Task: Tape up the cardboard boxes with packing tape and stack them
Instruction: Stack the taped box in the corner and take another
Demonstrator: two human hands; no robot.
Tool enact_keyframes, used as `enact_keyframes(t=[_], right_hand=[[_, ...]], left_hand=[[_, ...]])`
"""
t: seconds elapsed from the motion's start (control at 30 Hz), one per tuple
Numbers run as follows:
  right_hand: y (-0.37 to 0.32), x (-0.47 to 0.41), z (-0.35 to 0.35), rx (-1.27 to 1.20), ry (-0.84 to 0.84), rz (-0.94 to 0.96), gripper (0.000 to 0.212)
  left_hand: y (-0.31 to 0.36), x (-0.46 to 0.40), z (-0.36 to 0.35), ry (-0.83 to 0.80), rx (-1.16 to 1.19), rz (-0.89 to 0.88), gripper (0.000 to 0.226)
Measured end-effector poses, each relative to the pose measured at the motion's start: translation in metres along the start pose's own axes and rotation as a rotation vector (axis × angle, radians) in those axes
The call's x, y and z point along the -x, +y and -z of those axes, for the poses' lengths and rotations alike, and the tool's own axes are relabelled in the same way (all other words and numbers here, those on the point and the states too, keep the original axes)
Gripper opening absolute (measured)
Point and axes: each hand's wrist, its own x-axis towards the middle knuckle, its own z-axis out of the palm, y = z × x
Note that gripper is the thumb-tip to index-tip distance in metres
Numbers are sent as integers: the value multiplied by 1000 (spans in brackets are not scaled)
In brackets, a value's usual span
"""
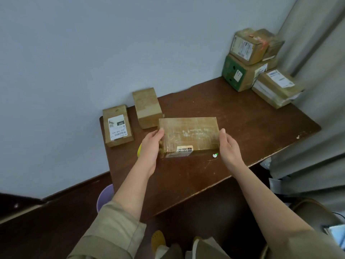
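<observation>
- Head view: the fingers [161, 132] of the left hand [149, 152] curl round the left end of the taped box [188, 136], thumb on its top edge; the fingers themselves are mostly hidden behind that end.
- The right hand [230, 148] meets the opposite end of the box, thumb tip at the upper corner. Its palm faces the end wall, but whether it presses or only nears the box cannot be told.
- The taped box sits at the middle of the counter [252, 126], glossy tape streaked over its top; a hand at each end suggests it is being readied for lifting, probably toward the pile.
- Beyond the taped box's left end stands a plain box [147, 108], and further left a labelled box [117, 126], both near the wall.
- Well to the right of the taped box, in the far corner of the counter, the stacked boxes [255, 58] rise in two tiers, the likely destination.
- Just off the taped box's near right corner lies a small white and green scrap [215, 155].
</observation>
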Motion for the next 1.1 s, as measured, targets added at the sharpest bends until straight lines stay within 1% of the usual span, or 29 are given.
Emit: enact_keyframes(t=[0.1,0.17,0.33,0.47,0.63,0.7,0.73,0.8,0.87,0.9,0.93,1.0,1.1], right_hand=[[3,2,-6,-41,-14,-87,55],[0,4,-12,-45,-45,-99,55],[4,4,-16,-87,-99,-193,66],[3,-2,-15,-163,-147,-288,65],[-5,-3,-15,-144,-184,-267,64],[-10,-2,-14,-152,-154,-222,60],[-14,-2,-13,-158,-120,-198,54],[-27,0,-11,-212,-66,-152,43],[-43,4,-7,-300,-81,-119,51],[-51,7,-5,-314,-108,-108,58],[-58,10,-3,-309,-142,-88,65],[-69,14,-1,-283,-196,-39,75],[-79,17,5,-252,-225,25,79]], left_hand=[[2,13,8,-14,75,17,32],[5,17,13,11,48,-28,28],[23,24,16,17,-56,-164,26],[35,29,17,-20,-70,-217,23],[46,29,28,-58,-100,-264,21],[53,30,31,-24,-115,-230,20],[55,31,33,-4,-125,-194,22],[55,31,39,45,-122,-96,38],[50,29,45,72,-50,-3,57],[48,29,48,60,16,33,61],[46,29,48,44,77,60,60],[44,31,46,48,133,77,47],[39,32,40,86,193,104,31]])
